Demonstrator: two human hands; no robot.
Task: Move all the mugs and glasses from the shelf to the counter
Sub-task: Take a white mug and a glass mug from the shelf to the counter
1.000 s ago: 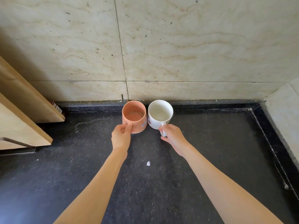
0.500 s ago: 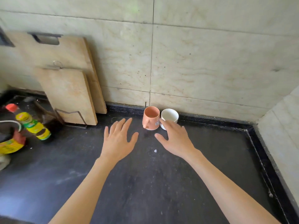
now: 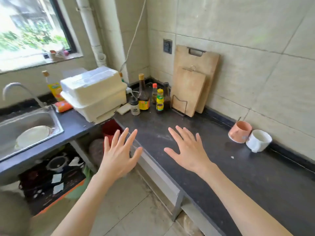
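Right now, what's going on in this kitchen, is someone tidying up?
A person is clearing mugs onto the black counter. Both the left hand and the right hand are spread open and hold nothing. An orange mug and a white mug stand side by side on the counter against the tiled wall, off to the right of the hands. No shelf with more mugs shows in this view.

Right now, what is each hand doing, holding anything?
Left hand: open, fingers spread, holding nothing.
Right hand: open, fingers spread, holding nothing.
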